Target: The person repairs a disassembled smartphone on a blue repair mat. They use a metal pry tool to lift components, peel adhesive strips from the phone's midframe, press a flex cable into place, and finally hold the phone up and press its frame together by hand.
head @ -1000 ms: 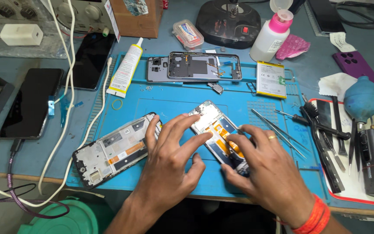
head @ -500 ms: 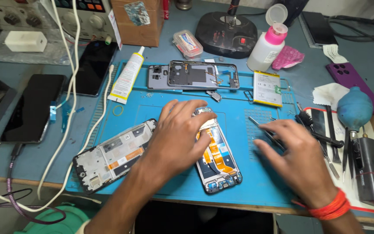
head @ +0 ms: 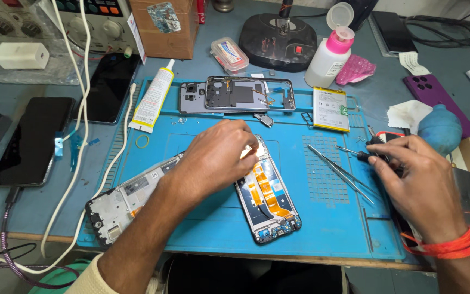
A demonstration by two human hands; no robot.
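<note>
Nearest the front edge of the blue work mat, I see the opened phone lying face down, its orange flex cable exposed, tilted slightly with its lower end toward me. To its left lies a second stripped phone frame, partly under my forearm. My left hand rests on the upper end of the opened phone, fingers curled down and pressing on it; I judge this to be a steadying hold. My right hand is off the phone, at the right margin of the mat, fingers closed around a small dark-handled tool; I cannot tell its tip type. Metal tweezers lie just beside it on the mat. Farther back sit a grey phone housing, a loose battery, a glue tube and a pink-capped bottle. My judgement: the step in hand is a tool pickup between operations on the open phone. The next move calls for carrying the tool across to the board while the left hand keeps the phone from sliding.
</note>
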